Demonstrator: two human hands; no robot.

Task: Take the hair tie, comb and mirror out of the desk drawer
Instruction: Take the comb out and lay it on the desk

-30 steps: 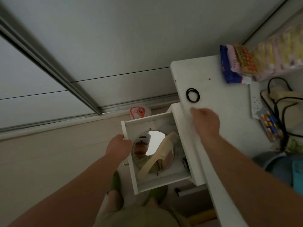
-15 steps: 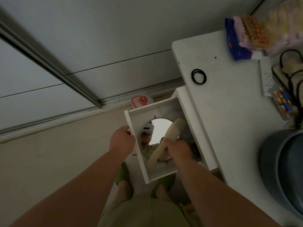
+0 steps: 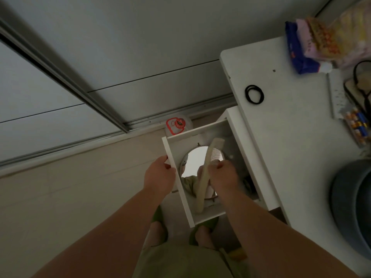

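Black elastic marks the part already done: the hair tie (image 3: pixel 254 94) lies on the white desk (image 3: pixel 291 125), near its left edge and toward the far corner, well apart from the snack packets (image 3: pixel 321 43) at the back. By the look of it, 1 of the 3 things is out of the drawer and 2 are left.

The drawer (image 3: pixel 174 173) is pulled out below the desk's left edge. The left hand (image 3: pixel 159 178) is curled over the drawer's front panel, fingers wrapped round its edge, apparently holding it steady. The right hand (image 3: pixel 222 177) is down inside the drawer with its fingers closed around the cream comb (image 3: pixel 206 171), gripping it near the toothed end; the comb's handle points toward the drawer's near wall. Whether the comb has left the mirror's surface I cannot tell, since the hand hides the contact.

The round mirror (image 3: pixel 195 157) lies flat on the drawer bottom under the comb and the hand, its far half showing a pale reflection. It looks untouched so far.

My judgement: the comb step is in hand and close to its lift; after it comes setting the comb on the desk, then the mirror, which will likely need fingers worked under its rim because it lies flat. A dark object sits at the drawer's right side, too hidden to name.
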